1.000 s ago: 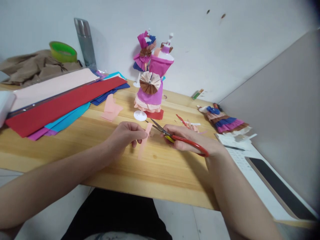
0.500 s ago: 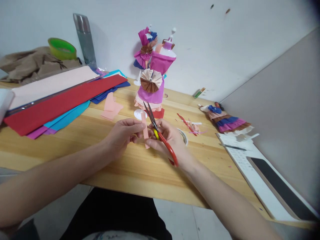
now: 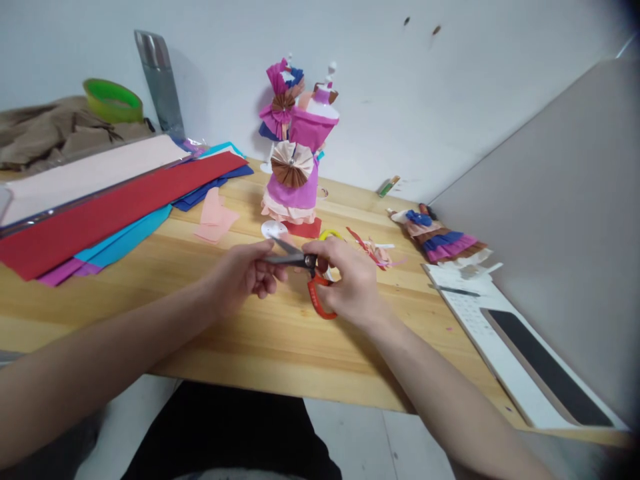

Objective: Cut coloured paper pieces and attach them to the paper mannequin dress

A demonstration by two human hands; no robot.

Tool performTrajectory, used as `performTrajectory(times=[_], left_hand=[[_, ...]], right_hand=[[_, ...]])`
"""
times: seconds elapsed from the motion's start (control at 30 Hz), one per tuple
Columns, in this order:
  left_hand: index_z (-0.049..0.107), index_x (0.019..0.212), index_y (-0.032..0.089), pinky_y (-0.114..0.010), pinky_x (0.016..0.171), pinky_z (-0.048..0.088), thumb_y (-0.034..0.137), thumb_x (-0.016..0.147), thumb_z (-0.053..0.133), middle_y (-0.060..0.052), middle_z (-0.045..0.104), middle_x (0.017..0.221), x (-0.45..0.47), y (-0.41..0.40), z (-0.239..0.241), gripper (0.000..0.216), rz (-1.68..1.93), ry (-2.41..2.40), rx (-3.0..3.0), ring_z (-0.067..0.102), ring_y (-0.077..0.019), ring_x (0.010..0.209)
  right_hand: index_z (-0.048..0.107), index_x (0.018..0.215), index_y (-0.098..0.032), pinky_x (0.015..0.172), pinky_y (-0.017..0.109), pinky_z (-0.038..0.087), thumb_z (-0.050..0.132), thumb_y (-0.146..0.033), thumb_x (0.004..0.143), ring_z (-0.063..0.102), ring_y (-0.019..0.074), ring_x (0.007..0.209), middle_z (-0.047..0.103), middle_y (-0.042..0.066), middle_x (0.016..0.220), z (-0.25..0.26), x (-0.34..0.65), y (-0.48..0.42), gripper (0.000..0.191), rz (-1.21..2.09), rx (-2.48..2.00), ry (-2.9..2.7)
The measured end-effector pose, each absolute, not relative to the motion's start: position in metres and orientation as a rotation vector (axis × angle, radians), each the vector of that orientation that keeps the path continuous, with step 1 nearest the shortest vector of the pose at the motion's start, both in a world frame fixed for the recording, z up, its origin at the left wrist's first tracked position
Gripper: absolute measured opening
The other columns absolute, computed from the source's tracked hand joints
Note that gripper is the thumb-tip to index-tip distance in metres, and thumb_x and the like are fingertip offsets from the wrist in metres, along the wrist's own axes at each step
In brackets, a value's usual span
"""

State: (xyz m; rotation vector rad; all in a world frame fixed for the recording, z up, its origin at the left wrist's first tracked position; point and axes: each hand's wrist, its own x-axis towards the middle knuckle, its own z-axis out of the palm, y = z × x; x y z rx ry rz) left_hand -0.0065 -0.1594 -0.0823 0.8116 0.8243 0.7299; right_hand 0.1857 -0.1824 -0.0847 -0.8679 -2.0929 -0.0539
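My right hand (image 3: 350,280) grips red-handled scissors (image 3: 320,303) low over the wooden table (image 3: 280,347). The blades lie level and point left, and they look nearly closed. My left hand (image 3: 243,273) is pinched shut right at the blade tips. Whatever its fingers hold is hidden behind them and the blades. Just beyond both hands stands a small mannequin in a magenta and peach paper dress (image 3: 295,180) with a brown paper fan on it.
Long red (image 3: 115,207), pale pink (image 3: 85,175) and blue paper sheets lie at the left, with pink scraps (image 3: 215,217) beside them. Behind are a second dressed mannequin (image 3: 277,110), a metal flask (image 3: 155,80), green tape roll (image 3: 113,100) and brown cloth (image 3: 45,130). At the right are a lying doll (image 3: 435,240) and a white board (image 3: 500,333).
The scissors swung from pointing up and away to lying level with the blades aimed left. My right hand moved in towards my left. The pink strip in my left fingers is no longer visible.
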Motion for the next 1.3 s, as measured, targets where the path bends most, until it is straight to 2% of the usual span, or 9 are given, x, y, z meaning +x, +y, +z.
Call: performTrajectory(times=[0.17, 0.23, 0.4, 0.53, 0.67, 0.77, 0.9, 1.03, 1.3], left_hand=[[0.065, 0.063, 0.013, -0.021, 0.038, 0.034, 0.062, 0.083, 0.052, -0.007, 0.063, 0.058, -0.007, -0.158, -0.085, 0.054, 0.371, 0.68, 0.835, 0.05, -0.01, 0.041], [0.064, 0.059, 0.014, -0.02, 0.041, 0.036, 0.056, 0.082, 0.056, -0.006, 0.062, 0.057, -0.007, -0.16, -0.086, 0.049, 0.367, 0.641, 0.866, 0.049, -0.0089, 0.042], [0.07, 0.058, 0.013, -0.02, 0.043, 0.036, 0.026, 0.069, 0.067, -0.005, 0.063, 0.055, -0.007, -0.167, -0.084, 0.017, 0.469, 0.671, 0.961, 0.046, -0.0084, 0.044], [0.071, 0.059, 0.015, -0.022, 0.042, 0.035, 0.032, 0.072, 0.069, -0.006, 0.065, 0.055, -0.006, -0.17, -0.084, 0.022, 0.559, 0.711, 1.0, 0.046, -0.009, 0.042], [0.071, 0.058, 0.015, -0.021, 0.045, 0.035, 0.03, 0.073, 0.069, -0.003, 0.063, 0.054, -0.004, -0.169, -0.086, 0.021, 0.712, 0.787, 1.085, 0.05, -0.0086, 0.045], [0.072, 0.06, 0.016, -0.02, 0.045, 0.036, 0.029, 0.07, 0.069, -0.002, 0.066, 0.061, -0.003, -0.167, -0.084, 0.017, 0.785, 0.853, 1.161, 0.051, -0.0079, 0.048], [0.066, 0.049, 0.016, -0.019, 0.045, 0.034, 0.032, 0.067, 0.07, -0.001, 0.059, 0.049, -0.002, -0.168, -0.079, 0.025, 0.828, 0.896, 1.264, 0.047, -0.0074, 0.046], [0.066, 0.049, 0.016, -0.02, 0.046, 0.035, 0.034, 0.066, 0.07, -0.001, 0.058, 0.047, -0.002, -0.169, -0.078, 0.025, 0.827, 0.884, 1.291, 0.046, -0.008, 0.046], [0.066, 0.049, 0.017, -0.02, 0.046, 0.036, 0.031, 0.069, 0.068, -0.001, 0.057, 0.045, -0.001, -0.169, -0.083, 0.025, 0.752, 0.845, 1.324, 0.047, -0.0088, 0.046]], right_hand=[[0.067, 0.107, -0.022, 0.059, 0.032, 0.04, 0.054, -0.016, 0.093, 0.051, 0.0176, 0.064, 0.057, 0.002, 0.067, -0.089, 0.196, -0.177, 0.02, -0.44, -0.568, -2.271], [0.07, 0.104, -0.025, 0.059, 0.033, 0.039, 0.051, -0.022, 0.096, 0.052, 0.0184, 0.064, 0.058, 0.003, 0.068, -0.089, 0.198, -0.178, 0.021, -0.434, -0.601, -2.333], [0.073, 0.103, -0.028, 0.063, 0.037, 0.042, 0.046, -0.028, 0.098, 0.057, 0.0219, 0.07, 0.063, 0.005, 0.069, -0.087, 0.199, -0.18, 0.027, -0.196, -0.818, -2.484], [0.071, 0.103, -0.026, 0.069, 0.039, 0.046, 0.053, -0.028, 0.093, 0.061, 0.0238, 0.078, 0.067, 0.007, 0.08, -0.087, 0.195, -0.18, 0.02, -0.071, -0.794, -2.4], [0.063, 0.101, -0.024, 0.065, 0.034, 0.046, 0.061, -0.027, 0.088, 0.056, 0.0183, 0.069, 0.066, 0.005, 0.086, -0.074, 0.195, -0.183, 0.013, 0.268, -0.928, -2.013], [0.056, 0.096, -0.021, 0.06, 0.029, 0.043, 0.073, -0.041, 0.08, 0.052, 0.0152, 0.066, 0.061, 0.003, 0.086, -0.053, 0.207, -0.187, 0.03, 0.702, -1.061, -1.911], [0.056, 0.095, -0.019, 0.063, 0.029, 0.042, 0.063, -0.065, 0.081, 0.054, 0.0184, 0.075, 0.059, 0.006, 0.089, -0.03, 0.231, -0.188, 0.049, 1.052, -1.136, -2.106], [0.057, 0.093, -0.018, 0.066, 0.03, 0.041, 0.059, -0.066, 0.083, 0.05, 0.018, 0.074, 0.057, 0.005, 0.084, -0.024, 0.243, -0.185, 0.05, 1.049, -1.193, -2.346], [0.057, 0.079, -0.019, 0.057, 0.027, 0.035, 0.062, -0.056, 0.085, 0.045, 0.0145, 0.064, 0.054, 0.0, 0.073, -0.032, 0.227, -0.182, 0.037, 1.051, -1.168, -2.413]])
